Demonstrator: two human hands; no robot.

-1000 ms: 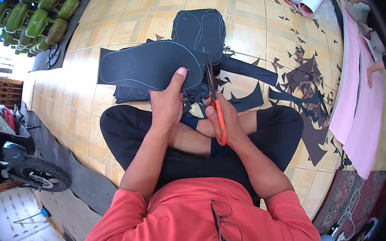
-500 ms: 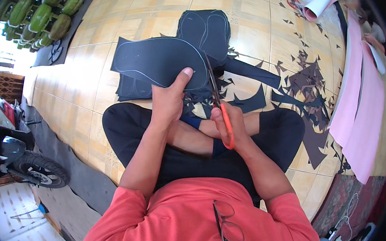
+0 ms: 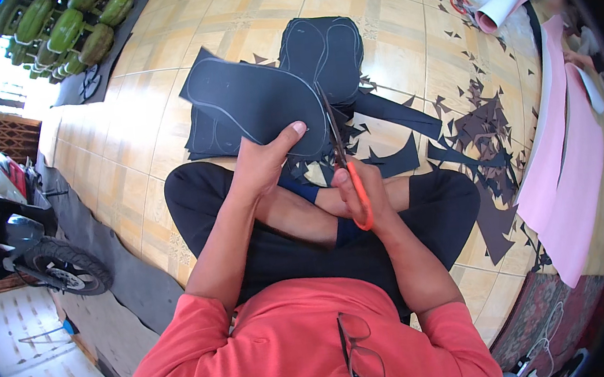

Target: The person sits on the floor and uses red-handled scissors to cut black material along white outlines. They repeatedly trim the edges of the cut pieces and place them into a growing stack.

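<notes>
On lap: one sheet point(image 3: 256, 101) (dark); one scissors point(image 3: 347, 165).

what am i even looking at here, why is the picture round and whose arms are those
The picture comes from a wide fisheye camera worn on a person's head, looking down, so the edges bend and the frame looks round. The arms coming in from the lower edge are that person's own; they sit cross-legged on a tiled floor.

The left hand holds up a dark sheet with a pale outline drawn on it, thumb on top. The right hand has its grip on orange-handled scissors, blades at the sheet's edge.

On the floor lie another dark piece with two outlined shapes, many dark offcuts, and pink sheets at right. A motorbike stands at left.
</notes>
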